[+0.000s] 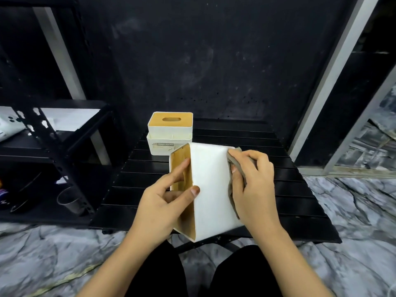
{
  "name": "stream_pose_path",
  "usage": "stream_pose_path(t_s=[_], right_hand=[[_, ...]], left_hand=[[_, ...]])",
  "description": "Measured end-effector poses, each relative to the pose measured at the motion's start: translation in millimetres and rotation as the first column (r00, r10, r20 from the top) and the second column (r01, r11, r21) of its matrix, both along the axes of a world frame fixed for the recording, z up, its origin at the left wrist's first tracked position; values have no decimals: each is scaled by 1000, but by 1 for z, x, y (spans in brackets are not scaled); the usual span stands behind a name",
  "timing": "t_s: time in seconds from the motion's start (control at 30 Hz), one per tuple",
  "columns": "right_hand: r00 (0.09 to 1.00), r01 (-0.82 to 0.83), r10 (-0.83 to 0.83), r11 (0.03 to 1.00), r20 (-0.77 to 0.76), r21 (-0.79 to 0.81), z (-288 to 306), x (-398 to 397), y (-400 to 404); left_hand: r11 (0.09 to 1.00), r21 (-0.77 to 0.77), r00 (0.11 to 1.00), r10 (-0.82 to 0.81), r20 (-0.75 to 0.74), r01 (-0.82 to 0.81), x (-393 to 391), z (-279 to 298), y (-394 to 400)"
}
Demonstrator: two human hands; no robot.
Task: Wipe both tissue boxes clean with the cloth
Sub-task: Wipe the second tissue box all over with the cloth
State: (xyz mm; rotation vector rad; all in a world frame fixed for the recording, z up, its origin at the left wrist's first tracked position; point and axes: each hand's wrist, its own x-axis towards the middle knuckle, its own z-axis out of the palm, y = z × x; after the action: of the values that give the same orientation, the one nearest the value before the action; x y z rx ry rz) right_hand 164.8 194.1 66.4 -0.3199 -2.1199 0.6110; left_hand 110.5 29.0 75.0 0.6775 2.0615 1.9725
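Observation:
A white tissue box (211, 189) with a wooden lid is tipped on its side above the black slatted table (289, 189), its lid facing left. My left hand (165, 198) grips it at the lid edge, thumb on the white face and fingers across the wood. My right hand (252, 185) presses a grey cloth (236, 166) against the box's right edge, fingers curled round the cloth. A second white tissue box (170, 133) with a wooden lid stands upright at the table's far left, untouched.
A black metal shelf rack (53, 159) stands to the left with a clear cup (69, 200) and small items on it. A dark wall rises behind the table. Marble-patterned floor (353, 211) surrounds it. My dark-clothed knees are below the table's front edge.

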Motion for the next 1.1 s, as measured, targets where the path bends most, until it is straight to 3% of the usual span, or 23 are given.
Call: stream_pose_path(t_s=[0.13,0.33,0.63,0.97,1.1], right_hand=[[1000,-24,24,997,7,-68,-14,12,-6],[1000,2,-2,999,-11,47,-24,24,-29],[994,-100,108,976,-30,192,7,4,-39],[996,-83,80,987,28,137,32,-1,-23],[995,-100,93,975,44,197,34,7,-38]], left_hand=[[999,27,999,28,38,-29,0,2,-2],[998,38,997,51,50,-53,-1,2,-1],[999,-15,998,-49,-27,48,9,1,1],[984,-101,988,-150,-30,146,1,1,-5],[982,-83,985,-169,-21,167,4,1,-5]])
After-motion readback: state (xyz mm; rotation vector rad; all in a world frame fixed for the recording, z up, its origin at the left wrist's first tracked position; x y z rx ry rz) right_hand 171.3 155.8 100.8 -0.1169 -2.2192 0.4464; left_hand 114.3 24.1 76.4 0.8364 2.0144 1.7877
